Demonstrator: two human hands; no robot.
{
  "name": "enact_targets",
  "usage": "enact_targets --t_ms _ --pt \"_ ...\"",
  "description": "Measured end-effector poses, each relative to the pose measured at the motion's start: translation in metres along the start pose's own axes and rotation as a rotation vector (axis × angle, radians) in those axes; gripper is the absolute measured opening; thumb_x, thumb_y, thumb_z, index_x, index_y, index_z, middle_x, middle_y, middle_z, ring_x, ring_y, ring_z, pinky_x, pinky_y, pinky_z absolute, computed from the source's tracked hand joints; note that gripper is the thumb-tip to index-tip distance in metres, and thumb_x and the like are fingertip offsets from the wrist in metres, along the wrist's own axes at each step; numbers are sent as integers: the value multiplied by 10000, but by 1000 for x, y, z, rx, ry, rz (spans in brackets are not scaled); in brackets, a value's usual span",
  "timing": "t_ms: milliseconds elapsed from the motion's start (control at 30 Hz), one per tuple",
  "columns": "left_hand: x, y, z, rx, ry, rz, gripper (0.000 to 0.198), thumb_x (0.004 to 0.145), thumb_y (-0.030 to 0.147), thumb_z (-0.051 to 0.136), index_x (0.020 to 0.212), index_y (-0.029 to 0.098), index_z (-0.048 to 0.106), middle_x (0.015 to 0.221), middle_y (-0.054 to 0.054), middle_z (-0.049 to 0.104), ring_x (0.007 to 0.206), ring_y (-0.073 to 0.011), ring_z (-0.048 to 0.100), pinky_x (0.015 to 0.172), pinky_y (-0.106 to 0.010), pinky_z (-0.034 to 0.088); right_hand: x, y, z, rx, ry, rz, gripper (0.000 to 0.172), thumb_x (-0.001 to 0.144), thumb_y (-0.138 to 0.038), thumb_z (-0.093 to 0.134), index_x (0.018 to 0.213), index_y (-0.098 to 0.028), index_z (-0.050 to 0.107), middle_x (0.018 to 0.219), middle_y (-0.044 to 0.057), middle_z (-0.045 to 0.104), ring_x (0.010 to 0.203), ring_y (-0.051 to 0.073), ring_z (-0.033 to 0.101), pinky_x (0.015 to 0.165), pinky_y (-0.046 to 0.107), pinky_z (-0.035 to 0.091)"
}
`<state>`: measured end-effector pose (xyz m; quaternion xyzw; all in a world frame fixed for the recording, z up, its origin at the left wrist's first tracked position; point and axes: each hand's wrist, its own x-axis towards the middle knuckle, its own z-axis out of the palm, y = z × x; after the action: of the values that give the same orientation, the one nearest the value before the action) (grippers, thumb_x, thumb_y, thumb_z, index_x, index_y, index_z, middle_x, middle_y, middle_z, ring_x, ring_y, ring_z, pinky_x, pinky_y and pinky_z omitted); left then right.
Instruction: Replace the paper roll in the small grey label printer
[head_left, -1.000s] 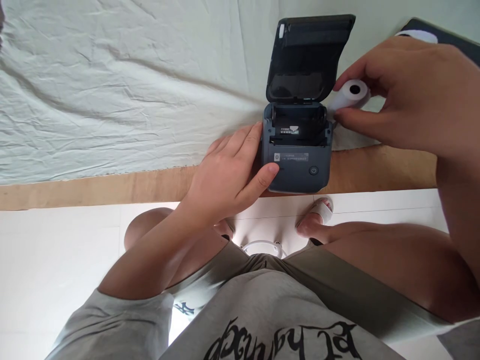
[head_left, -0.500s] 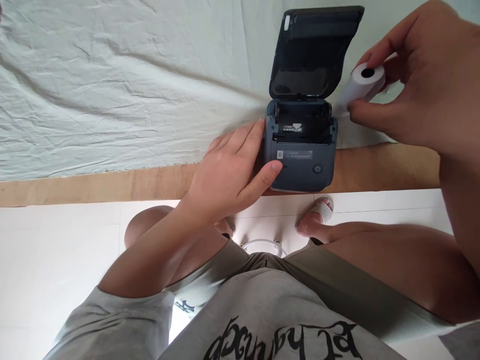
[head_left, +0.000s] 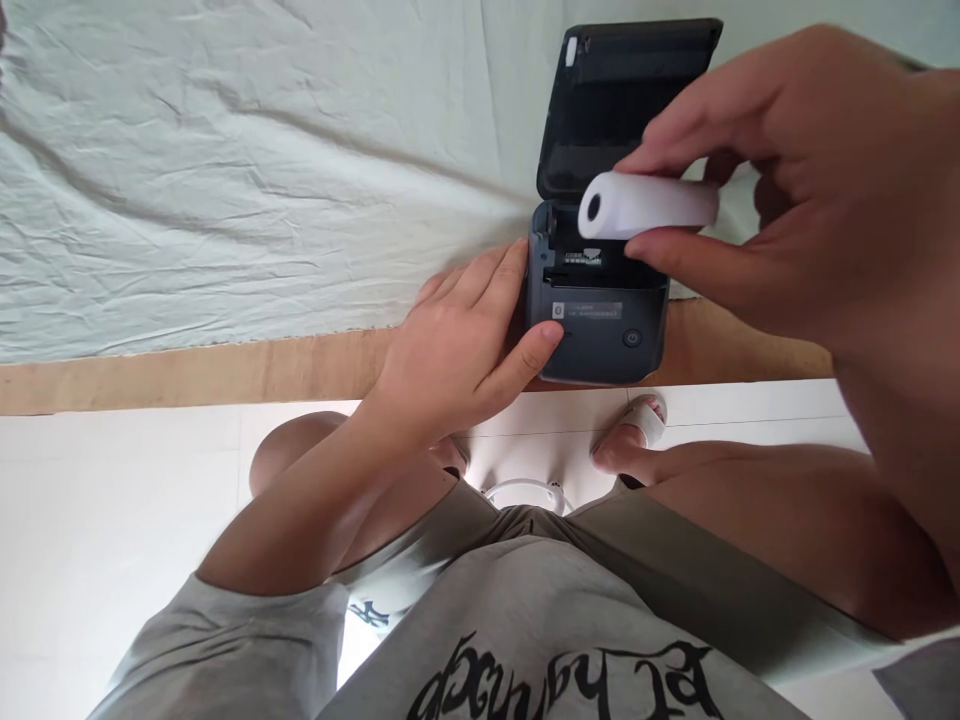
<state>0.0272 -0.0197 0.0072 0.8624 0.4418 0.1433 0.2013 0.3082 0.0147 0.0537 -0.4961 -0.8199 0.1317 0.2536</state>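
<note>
A small dark blue-grey thermal printer (head_left: 600, 350) lies at the table's edge, its black lid (head_left: 626, 95) raised at the back and its paper bay (head_left: 592, 265) exposed. My left hand (head_left: 457, 345) holds the printer's left side, fingers along the side and thumb over the top. Pinched between the thumb and fingers of my right hand (head_left: 780, 190) is a white paper roll (head_left: 652, 205) with a dark hole in its end. The roll lies roughly sideways over the back of the bay; whether it touches the printer I cannot tell. My right hand hides part of the lid and the bay's right side.
A wrinkled pale green cloth (head_left: 262, 200) covers the table, leaving a wooden strip (head_left: 187, 370) bare along the front edge. Below the edge are my legs and the white tiled floor (head_left: 112, 520).
My right hand has moved left with the paper roll, from beside the printer to over its bay. The roll has turned from slanting to nearly sideways. My left hand stays in place.
</note>
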Motion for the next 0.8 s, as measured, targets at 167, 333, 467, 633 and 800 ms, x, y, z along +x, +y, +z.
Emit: enact_targets --t_ms 167,333,467,633,800 --pt "0 0 -1 -17 -4 4 871 1194 711 223 1778 112 468 1757 -216 614 1571 -421 622 1346 -586 469 12 -4 12 -98 10 -14 183 981 -324 748 1160 -291 725 1187 -90 844 989 156 790 1068 473 594" --pt "0 0 -1 -10 -3 6 944 1187 726 192 1788 44 447 1753 -241 611 1569 -433 623 1340 -591 473 13 -3 16 -90 42 -18 135 983 -295 750 1117 -294 731 1225 -64 851 1009 178 801 1024 449 619" --pt "0 1 -1 -10 -1 8 958 1194 710 191 1776 -5 451 1748 -252 610 1581 -439 611 1348 -587 465 15 -2 19 -91 -4 24 139 950 -327 826 1068 -296 758 1086 -57 843 941 181 784 1032 473 618" --pt "0 2 -1 -1 -2 7 921 1198 703 202 1777 35 459 1739 -236 624 1558 -422 631 1340 -563 470 16 -4 20 -81 -27 69 128 1022 -405 774 976 -289 799 955 -66 825 867 151 756 1039 472 606" --pt "1 2 -1 -12 -1 11 932 1197 699 211 1772 11 465 1725 -246 632 1552 -435 632 1333 -571 474 14 3 19 -93 -50 -2 237 1089 -490 702 1013 -306 830 995 -67 838 888 136 769 987 424 611"
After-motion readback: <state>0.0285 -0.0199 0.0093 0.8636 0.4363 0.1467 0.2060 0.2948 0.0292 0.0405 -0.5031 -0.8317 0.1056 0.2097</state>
